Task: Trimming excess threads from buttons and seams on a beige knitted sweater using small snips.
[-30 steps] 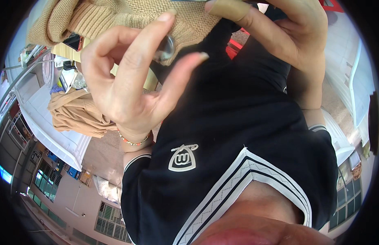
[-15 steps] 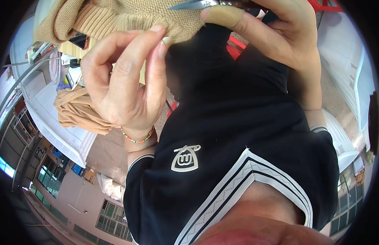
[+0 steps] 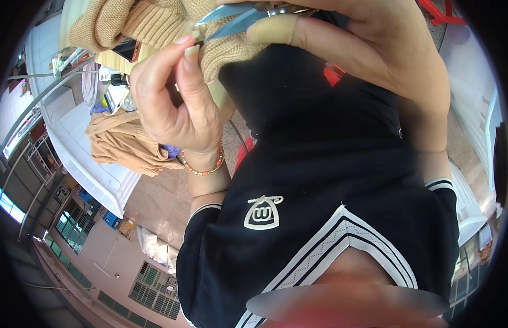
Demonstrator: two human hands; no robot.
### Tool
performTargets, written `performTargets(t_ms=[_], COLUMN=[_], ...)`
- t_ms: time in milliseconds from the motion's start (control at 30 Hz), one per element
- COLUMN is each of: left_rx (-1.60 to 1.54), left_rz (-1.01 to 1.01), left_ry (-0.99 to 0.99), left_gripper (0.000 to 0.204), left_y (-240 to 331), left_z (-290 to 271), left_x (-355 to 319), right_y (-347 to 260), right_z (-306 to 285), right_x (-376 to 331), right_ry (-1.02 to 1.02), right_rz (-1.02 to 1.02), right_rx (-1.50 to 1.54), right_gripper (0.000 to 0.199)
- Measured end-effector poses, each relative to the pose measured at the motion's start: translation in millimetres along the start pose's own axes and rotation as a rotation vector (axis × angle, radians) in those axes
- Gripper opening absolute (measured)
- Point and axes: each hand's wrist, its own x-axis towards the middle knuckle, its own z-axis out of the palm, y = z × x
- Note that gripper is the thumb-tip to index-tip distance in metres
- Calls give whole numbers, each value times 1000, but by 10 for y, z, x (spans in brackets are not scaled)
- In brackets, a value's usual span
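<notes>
Scissors (image 3: 232,19) meet a tan knitted sweater (image 3: 155,24) at the top of the frame, held up close before a person in a black top with white trim. The left hand (image 3: 174,101), a beaded bracelet (image 3: 204,167) on its wrist, pinches the knit between thumb and fingers (image 3: 191,60). The right hand (image 3: 369,49) grips the scissors, a bandage on one finger. Another tan garment (image 3: 125,145) lies on a white table (image 3: 84,158) behind.

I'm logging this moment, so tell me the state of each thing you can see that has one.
Left hand: fingertips pinched at the knit's edge.
Right hand: gripping the snips.
Snips: blades slightly apart, tips at the knit.
Tan knit: bunched, held up.
Second tan garment: crumpled on the white table.
</notes>
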Motion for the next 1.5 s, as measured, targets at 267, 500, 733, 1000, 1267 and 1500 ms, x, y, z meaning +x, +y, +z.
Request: performTargets(t_ms=[267, 500, 733, 1000, 1267, 1500], left_rx=[-212, -197, -179, -194, -197, -146], left_rz=[-57, -53, -44, -73, -25, -10], left_ry=[33, 70, 79, 54, 52, 75], left_gripper=[15, 14, 14, 11, 12, 12], left_y=[-70, -109, -135, -109, -153, -111], left_z=[29, 61, 86, 84, 93, 145], left_x=[-38, -25, 32, 56, 83, 75], right_y=[283, 400, 437, 625, 1266, 893], right_z=[-214, -382, -492, -580, -1100, -720], right_x=[-363, -573, -618, -678, -1337, -865], right_ry=[28, 49, 78, 116, 145, 184], right_rz=[-16, -26, -39, -56, -50, -44], right_rx=[17, 15, 5, 13, 15, 37], right_gripper=[27, 27, 27, 27, 27, 27])
